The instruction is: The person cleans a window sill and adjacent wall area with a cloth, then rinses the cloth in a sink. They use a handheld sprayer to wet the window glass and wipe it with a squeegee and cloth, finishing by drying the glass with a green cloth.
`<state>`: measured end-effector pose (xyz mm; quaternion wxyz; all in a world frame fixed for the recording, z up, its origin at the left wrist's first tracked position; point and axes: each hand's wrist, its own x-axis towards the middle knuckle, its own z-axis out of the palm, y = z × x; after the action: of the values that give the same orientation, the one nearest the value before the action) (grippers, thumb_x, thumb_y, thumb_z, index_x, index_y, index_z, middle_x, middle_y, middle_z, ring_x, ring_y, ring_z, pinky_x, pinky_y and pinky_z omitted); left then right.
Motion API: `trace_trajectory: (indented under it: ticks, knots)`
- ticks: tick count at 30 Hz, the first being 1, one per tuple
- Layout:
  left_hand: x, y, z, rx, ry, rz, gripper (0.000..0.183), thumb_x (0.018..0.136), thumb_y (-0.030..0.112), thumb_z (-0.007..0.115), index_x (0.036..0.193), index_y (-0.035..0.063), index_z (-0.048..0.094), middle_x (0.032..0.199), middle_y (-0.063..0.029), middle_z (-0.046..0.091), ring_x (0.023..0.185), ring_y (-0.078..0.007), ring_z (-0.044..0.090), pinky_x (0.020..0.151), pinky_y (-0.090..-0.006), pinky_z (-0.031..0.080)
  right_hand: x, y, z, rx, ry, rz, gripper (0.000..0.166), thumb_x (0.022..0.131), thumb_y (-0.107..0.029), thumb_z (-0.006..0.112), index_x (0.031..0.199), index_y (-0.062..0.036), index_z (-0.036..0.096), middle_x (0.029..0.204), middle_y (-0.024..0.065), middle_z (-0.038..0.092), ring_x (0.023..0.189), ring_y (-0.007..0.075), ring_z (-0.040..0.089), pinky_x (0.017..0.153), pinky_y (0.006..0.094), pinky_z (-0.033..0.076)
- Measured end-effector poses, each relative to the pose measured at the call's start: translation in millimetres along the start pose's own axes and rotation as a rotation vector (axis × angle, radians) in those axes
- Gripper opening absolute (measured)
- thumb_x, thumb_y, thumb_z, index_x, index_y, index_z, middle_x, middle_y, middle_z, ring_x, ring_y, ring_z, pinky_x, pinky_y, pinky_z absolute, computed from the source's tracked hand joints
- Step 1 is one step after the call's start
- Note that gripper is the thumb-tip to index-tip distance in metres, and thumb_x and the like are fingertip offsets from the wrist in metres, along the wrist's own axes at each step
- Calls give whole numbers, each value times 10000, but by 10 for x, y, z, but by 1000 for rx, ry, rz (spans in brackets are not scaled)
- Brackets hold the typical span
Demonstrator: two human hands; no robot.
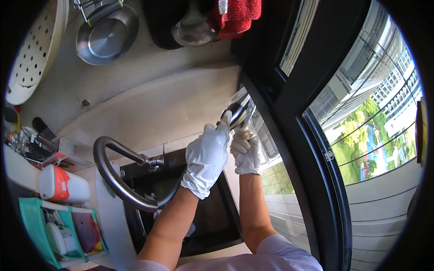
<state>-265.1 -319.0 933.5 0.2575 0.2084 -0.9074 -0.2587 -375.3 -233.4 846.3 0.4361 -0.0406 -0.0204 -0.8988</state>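
My left hand (207,154), in a white disposable glove, grips a dark, shiny pull-out tap spray head (234,114) up by the window corner. Water splashes around the window glass (251,110) there. A hose (173,193) runs from the end of the curved metal faucet (117,184) and passes behind my left forearm. My right hand (247,152), gloved too, is curled close below the spray head, near the glass. Blur hides whether anything small is between its fingers. The black sink (213,216) lies beneath my forearms, with a few pale items partly hidden in it.
A thick black window frame (288,91) borders the right side. At left are a cutlery holder (64,149), a white container (64,184) and a green-and-white rack (73,216). A steel pan (107,37), a ladle (194,28), a red towel (237,17) and a perforated white colander (32,50) hang above.
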Motion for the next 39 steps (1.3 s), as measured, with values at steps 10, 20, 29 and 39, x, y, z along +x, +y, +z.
trace_trajectory:
  ticks: [10,20,29,39]
  knots:
    - [-254,-31,43,349,-124,145,428,866,144,620,1288,192,573,770,-145,579,629,-341,607,541,-441,489,619,-500,-1340,-670,811,124,241,889,-166,451,648,-157,434,518,-26,353,375,86,284,326,248,216]
    - [-329,-169,11,341,-145,137,325,860,128,638,1185,135,625,805,-131,601,656,-328,606,574,-423,489,413,-343,-1266,-642,723,58,165,851,-180,525,692,-156,487,557,-37,440,431,91,406,350,232,255]
    - [-135,155,182,272,-204,267,466,856,145,646,1312,186,560,817,-139,587,691,-349,605,595,-441,491,1250,-1327,-2237,-48,527,-341,280,1013,-251,350,1052,-118,594,828,21,551,724,139,524,754,302,491]
    - [-366,-277,37,496,-360,46,462,846,181,643,1303,192,575,890,-170,629,722,-354,638,640,-455,512,-787,-136,-459,-350,667,-184,165,944,-193,532,966,-45,602,641,6,525,495,93,455,428,208,360]
